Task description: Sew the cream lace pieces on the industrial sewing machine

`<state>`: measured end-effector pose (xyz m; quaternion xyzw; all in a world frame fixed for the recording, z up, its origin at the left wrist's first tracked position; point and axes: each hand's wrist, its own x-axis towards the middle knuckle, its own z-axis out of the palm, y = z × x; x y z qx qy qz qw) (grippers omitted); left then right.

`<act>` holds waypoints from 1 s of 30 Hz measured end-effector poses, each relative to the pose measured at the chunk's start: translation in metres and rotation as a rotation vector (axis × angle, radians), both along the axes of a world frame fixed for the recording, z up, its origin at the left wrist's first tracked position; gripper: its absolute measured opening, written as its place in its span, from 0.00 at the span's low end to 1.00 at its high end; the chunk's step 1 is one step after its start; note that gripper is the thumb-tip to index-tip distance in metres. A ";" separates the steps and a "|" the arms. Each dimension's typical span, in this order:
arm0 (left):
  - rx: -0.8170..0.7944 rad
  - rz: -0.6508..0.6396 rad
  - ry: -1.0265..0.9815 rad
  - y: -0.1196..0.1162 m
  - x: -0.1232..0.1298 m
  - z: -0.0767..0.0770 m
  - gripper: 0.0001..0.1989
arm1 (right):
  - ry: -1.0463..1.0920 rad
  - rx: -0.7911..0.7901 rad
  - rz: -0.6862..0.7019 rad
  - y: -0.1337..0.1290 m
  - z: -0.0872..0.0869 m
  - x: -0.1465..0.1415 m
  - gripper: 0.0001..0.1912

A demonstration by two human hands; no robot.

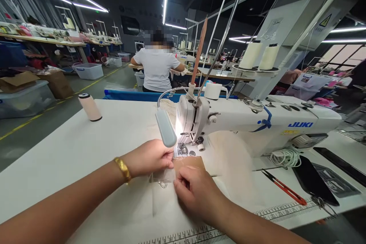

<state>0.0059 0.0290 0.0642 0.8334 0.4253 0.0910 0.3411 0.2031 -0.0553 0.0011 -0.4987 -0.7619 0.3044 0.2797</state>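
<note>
Beside the needle area of a white sewing machine [228,116], my left hand [154,156] is closed, thumb and index finger pinched together; what lies between them is too small to make out. My right hand [197,188] is curled nearer to me, over the lower edge of a flat tan piece [190,162]. Its thumb and forefinger meet at that piece's near left corner, and their grip is partly hidden. A clear, thin sheet [164,176] lies between the hands. Sheer cream fabric [234,156] spreads under the machine arm. A grey lamp [166,127] lights the needle.
A pale thread cone [90,107] stands at the table's far left. To the right lie red-handled thread snips [284,188], a black phone-like slab [314,181] and coiled white cord [285,157]. A printed ruler [277,213] runs along the front edge. Ahead, a person [158,65] sits facing away.
</note>
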 end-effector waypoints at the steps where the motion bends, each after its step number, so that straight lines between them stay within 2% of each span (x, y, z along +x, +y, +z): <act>1: -0.012 0.002 -0.003 0.007 0.005 -0.008 0.15 | -0.070 0.068 0.007 0.004 -0.003 0.004 0.19; 4: -0.037 -0.012 -0.014 0.021 0.013 -0.025 0.16 | -0.174 0.178 0.042 0.013 -0.001 0.020 0.16; 7: -0.044 -0.028 -0.022 0.028 0.012 -0.030 0.16 | -0.162 0.171 0.079 0.020 0.006 0.035 0.11; 10: -0.041 -0.035 -0.026 0.033 0.011 -0.032 0.16 | -0.097 0.187 0.110 0.024 0.004 0.041 0.08; 15: -0.045 -0.043 -0.022 0.040 0.009 -0.042 0.15 | -0.086 0.351 0.187 0.022 -0.017 0.039 0.15; 19: -0.057 -0.056 -0.010 0.043 0.008 -0.042 0.15 | -0.134 0.437 0.204 0.019 -0.023 0.038 0.19; 21: -0.025 -0.047 -0.016 0.038 0.009 -0.035 0.11 | -0.144 0.469 0.201 0.018 -0.022 0.038 0.21; 23: 0.121 0.017 -0.048 0.026 0.010 -0.026 0.07 | -0.161 0.487 0.188 0.017 -0.021 0.037 0.21; 25: 0.310 0.121 -0.077 0.008 0.012 -0.020 0.09 | -0.173 0.507 0.171 0.016 -0.020 0.036 0.21; 27: 0.395 0.146 -0.050 -0.009 0.011 -0.022 0.14 | -0.170 0.534 0.161 0.016 -0.020 0.035 0.20; 30: 0.421 0.021 0.041 -0.023 0.006 -0.037 0.14 | -0.161 0.572 0.161 0.015 -0.021 0.034 0.21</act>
